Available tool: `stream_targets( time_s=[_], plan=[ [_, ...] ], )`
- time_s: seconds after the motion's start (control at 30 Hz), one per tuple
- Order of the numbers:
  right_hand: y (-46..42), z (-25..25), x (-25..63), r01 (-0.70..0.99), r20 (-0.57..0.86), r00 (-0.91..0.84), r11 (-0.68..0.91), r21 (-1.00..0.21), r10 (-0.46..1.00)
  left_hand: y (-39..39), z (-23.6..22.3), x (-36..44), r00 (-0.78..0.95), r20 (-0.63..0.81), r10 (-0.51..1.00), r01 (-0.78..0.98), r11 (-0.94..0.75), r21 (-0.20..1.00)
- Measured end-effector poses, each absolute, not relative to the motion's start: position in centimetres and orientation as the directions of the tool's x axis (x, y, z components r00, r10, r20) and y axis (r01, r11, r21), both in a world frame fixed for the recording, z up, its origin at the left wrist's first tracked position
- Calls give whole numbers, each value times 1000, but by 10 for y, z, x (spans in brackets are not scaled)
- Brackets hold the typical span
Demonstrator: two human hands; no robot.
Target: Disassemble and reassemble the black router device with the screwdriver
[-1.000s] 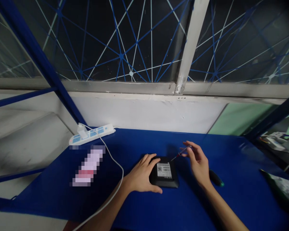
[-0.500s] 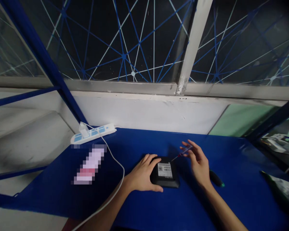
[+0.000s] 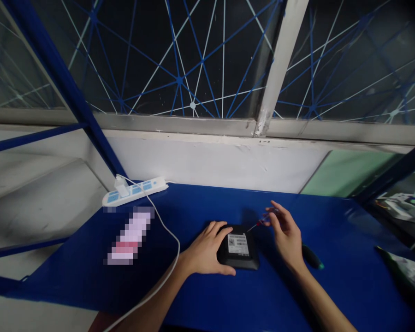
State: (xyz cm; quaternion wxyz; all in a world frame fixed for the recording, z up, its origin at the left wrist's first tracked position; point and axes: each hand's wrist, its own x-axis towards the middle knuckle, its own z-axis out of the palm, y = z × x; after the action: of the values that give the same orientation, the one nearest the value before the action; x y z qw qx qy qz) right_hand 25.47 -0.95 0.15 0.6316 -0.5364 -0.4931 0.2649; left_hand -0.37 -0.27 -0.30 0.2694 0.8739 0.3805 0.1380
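Note:
A black box-shaped device [image 3: 254, 251] with a white printed label [image 3: 238, 244] lies flat on the blue table. My left hand [image 3: 207, 251] grips its left side, fingers over the top edge and thumb along the near edge. In my right hand [image 3: 285, 233] is a screwdriver [image 3: 262, 222] with a clear purplish handle, held tilted. Its thin metal shaft points down to the device's far right corner, where the tip seems to touch; the exact contact is too small to see. Just right of my right wrist lies a dark object with a green end [image 3: 312, 257], partly hidden.
A white power strip [image 3: 148, 186] with a plugged-in adapter stands at the back left. Its white cable [image 3: 174, 240] runs across my left forearm. A pixelated pinkish item [image 3: 129, 237] lies on the left. A shiny bag [image 3: 408, 272] is at the right edge.
My right hand's fingers have closed further around the screwdriver handle, and its tip stays at the same corner. My left hand and the device keep their places; the view has shifted slightly.

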Motion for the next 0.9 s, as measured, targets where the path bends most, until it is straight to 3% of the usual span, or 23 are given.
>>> stream_targets(
  time_s=[0.17, 0.9],
  plan=[
    [-11, 2, 254, 118, 310, 358, 287, -951, 881, -3, -2, -3, 671, 25, 741, 595, -558, 578],
    [-9, 1, 254, 192, 339, 375, 286, -939, 863, -3, -5, -4, 672, 45, 739, 582, -564, 586]
  ],
)
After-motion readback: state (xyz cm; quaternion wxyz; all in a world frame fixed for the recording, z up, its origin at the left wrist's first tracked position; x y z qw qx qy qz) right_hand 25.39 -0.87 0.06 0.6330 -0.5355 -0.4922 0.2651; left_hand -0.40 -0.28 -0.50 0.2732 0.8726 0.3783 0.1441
